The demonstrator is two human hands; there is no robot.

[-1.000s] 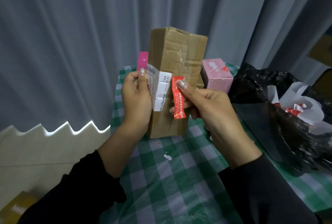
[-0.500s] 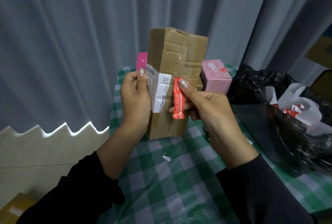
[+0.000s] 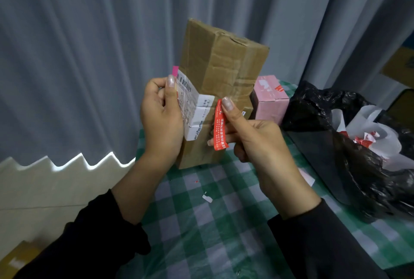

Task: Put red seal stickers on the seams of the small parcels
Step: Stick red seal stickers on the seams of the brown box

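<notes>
A tall brown cardboard parcel (image 3: 219,68) stands upright above the checked table, wrapped in clear tape, with a white shipping label (image 3: 193,117) around its left edge. My left hand (image 3: 161,117) grips that left edge over the label. My right hand (image 3: 253,135) pinches a red seal sticker (image 3: 219,126) by its top end, thumb on top. The sticker hangs vertically just in front of the parcel's front face, its lower end curling free.
A pink box (image 3: 270,99) with a red sticker stands behind the parcel on the right. A black plastic bag (image 3: 349,151) holding white backing paper and red scraps fills the right side. The green checked tablecloth (image 3: 208,229) carries small paper bits. Grey curtains hang behind.
The parcel has turned slightly, showing more of its left side. The red sticker stays pinched in my right hand at the parcel's front, now hanging more edge-on.
</notes>
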